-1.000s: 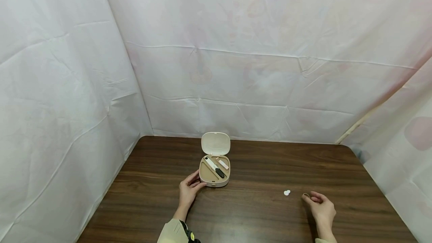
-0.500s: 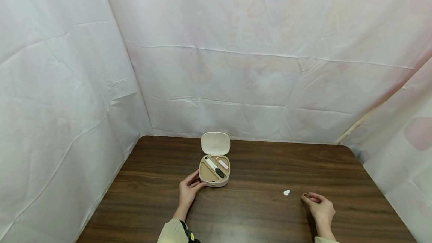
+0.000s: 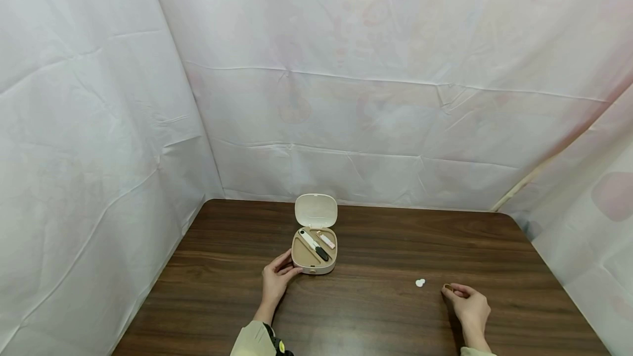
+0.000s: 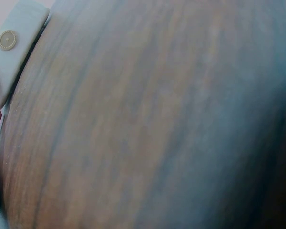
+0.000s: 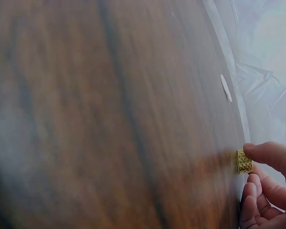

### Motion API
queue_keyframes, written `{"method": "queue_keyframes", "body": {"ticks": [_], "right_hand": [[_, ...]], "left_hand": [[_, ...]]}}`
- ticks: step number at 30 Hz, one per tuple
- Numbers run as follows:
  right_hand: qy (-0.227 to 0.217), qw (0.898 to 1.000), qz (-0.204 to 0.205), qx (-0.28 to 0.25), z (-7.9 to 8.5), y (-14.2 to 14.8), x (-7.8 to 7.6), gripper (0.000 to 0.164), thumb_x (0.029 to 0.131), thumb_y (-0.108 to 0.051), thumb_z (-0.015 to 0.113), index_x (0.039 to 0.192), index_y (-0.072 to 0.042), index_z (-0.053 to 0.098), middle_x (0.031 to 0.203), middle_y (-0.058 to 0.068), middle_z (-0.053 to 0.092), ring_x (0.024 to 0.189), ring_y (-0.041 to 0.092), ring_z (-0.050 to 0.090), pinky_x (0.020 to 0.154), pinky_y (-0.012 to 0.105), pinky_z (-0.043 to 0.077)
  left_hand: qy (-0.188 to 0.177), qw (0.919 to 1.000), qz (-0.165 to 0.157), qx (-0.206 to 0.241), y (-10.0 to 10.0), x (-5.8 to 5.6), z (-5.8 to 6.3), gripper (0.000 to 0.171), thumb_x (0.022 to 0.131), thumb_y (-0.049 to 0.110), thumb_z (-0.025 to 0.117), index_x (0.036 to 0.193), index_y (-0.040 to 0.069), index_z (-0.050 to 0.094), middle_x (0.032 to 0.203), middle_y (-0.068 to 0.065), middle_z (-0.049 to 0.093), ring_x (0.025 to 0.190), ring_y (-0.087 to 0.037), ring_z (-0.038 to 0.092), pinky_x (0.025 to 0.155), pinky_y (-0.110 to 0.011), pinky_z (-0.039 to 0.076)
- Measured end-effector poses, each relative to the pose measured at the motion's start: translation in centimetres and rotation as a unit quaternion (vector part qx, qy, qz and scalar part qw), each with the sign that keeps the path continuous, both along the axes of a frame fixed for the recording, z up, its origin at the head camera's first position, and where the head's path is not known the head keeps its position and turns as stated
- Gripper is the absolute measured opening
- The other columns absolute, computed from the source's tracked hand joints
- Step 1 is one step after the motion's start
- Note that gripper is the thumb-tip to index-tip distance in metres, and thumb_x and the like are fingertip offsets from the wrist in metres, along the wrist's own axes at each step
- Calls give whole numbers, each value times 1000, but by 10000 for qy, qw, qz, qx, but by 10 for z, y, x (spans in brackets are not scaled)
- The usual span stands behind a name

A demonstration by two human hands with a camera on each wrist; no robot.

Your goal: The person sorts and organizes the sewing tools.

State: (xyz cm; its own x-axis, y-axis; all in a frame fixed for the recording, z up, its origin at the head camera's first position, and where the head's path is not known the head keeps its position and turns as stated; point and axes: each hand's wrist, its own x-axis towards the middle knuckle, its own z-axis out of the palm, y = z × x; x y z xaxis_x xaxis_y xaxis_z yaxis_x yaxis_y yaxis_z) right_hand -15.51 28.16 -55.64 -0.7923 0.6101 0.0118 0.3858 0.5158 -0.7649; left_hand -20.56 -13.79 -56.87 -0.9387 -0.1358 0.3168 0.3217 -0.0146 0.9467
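An opened cream case [image 3: 314, 270] with a tan tray sits left of centre on the table. My left hand [image 3: 278, 279] grips its near left corner, thumb at the front and fingers along the side. The case's front with a round button [image 4: 7, 40] shows in the left wrist view, beside a sliver of fingers. In the tray lie a long white and black tool [image 3: 314, 245] and a short pale pink and white item [image 3: 326, 240]. At the right, my right hand [image 3: 471, 307] pinches a textured gold ring [image 5: 244, 161] between thumb and fingers, just above the table.
A small white piece [image 3: 420, 282] of two joined round shapes lies on the wooden table [image 3: 376, 312], left of the right hand. The case's lid [image 3: 316, 210] stands raised near the back edge. Pale curtains [image 3: 316, 98] hang behind and at both sides.
The right hand has shifted very slightly, and the ring has turned a little in its fingers. The left hand and the case have stayed in place.
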Motion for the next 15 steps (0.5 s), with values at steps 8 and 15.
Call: {"method": "queue_keyframes", "body": {"ticks": [8,15], "right_hand": [[-24,10000,47,-70,2,0,2,32,68,-22,75,88,2,68,65,1,62,59,10,50,59,31,42],[-40,9999,123,19,5,-1,4,30,69,-22,75,87,2,69,64,0,62,59,8,51,50,22,40]], "left_hand": [[15,10000,-18,-11,-1,0,1,51,65,-15,69,113,-16,51,109,-33,53,95,-47,51,76,-55,45],[81,10000,-23,3,0,0,0,51,65,-15,69,113,-16,51,108,-33,52,95,-47,50,76,-55,44]]}}
